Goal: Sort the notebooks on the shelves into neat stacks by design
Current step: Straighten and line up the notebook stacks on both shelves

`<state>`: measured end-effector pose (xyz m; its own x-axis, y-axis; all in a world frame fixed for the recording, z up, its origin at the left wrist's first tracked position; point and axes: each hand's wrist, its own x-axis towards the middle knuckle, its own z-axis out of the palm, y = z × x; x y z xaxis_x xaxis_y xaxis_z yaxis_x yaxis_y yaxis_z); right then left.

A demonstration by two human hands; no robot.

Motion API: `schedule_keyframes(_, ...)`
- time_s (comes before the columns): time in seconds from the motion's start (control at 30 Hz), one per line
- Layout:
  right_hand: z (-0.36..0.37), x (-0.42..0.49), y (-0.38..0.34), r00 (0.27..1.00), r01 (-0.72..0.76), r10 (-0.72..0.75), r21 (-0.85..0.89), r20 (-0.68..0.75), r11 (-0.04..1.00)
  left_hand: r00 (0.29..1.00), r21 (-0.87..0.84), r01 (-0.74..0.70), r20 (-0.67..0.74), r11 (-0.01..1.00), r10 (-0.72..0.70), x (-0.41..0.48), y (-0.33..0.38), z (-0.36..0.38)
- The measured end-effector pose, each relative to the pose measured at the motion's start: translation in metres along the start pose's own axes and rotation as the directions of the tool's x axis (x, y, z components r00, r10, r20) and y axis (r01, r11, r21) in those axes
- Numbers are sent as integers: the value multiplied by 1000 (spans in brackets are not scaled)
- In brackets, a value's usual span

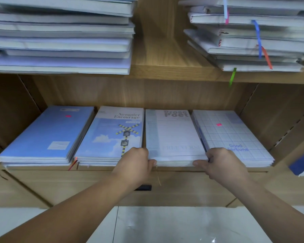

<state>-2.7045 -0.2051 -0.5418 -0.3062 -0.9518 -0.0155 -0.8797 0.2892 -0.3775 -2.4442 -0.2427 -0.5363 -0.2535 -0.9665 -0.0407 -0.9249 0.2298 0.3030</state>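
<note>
4 notebook stacks lie flat, side by side, on the lower shelf [98, 168]. From the left: plain blue stack [42, 135] with a small pink sticker, Ncounter Encourage stack [109, 135] with a sky-and-clouds cover and a crossing signal, Prose Poet stack [174, 135] in white with grey lettering, and Good Fortune stack [232, 135] with a pale grid cover and a pink sticker. Neighbouring stacks touch or nearly touch, and the covers are slightly blurred.

Left hand [135, 163] grips the front left corner of the Prose Poet stack, fingers curled at its side, thumb on the front edge. Right hand [223, 163] grips the front right corner the same way, thumb on the front edge, fingers tucked between this stack and the Good Fortune stack.

On the upper shelf [165, 71], a left pile [60, 35] and a right pile [253, 41] of pale notebooks sit unevenly. Ribbon markers [257, 37] in blue, orange, pink and green hang from the right pile.
</note>
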Motion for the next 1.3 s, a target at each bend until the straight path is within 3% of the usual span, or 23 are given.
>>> schedule_keyframes(0.43,-5,-1,-3,999,-40,41,-28,28,999,999,113,-27,-28,993,30,0,-1,0)
schedule_keyframes(0.67,-12,-7,-8,998,-37,42,-73,57,997,999,59,-54,3,997,54,5,-8,-2)
schedule_keyframes(0.83,-45,-22,-29,1000,-18,23,-234,17,972,994,-61,-108,-29,992,106,-13,-19,-23)
schedule_keyframes(0.9,-47,-32,-44,998,68,-68,-127,3,989,992,-111,-124,7,986,126,-34,-28,-33)
schedule_keyframes(0.97,-36,-43,-68,989,121,-129,100,73,988,989,-104,-127,66,986,135,-58,-41,-40)
schedule_keyframes(1.07,-8,-50,-109,968,109,-172,311,183,944,992,-100,-87,82,991,95,-93,-65,-52)
schedule_keyframes(1.2,20,-50,-150,961,109,-179,308,209,945,995,-140,63,84,988,-51,-114,-107,-74)
schedule_keyframes(1.3,31,-45,-165,951,73,-139,236,277,969,977,-204,209,-2,956,-214,-103,-139,-71)
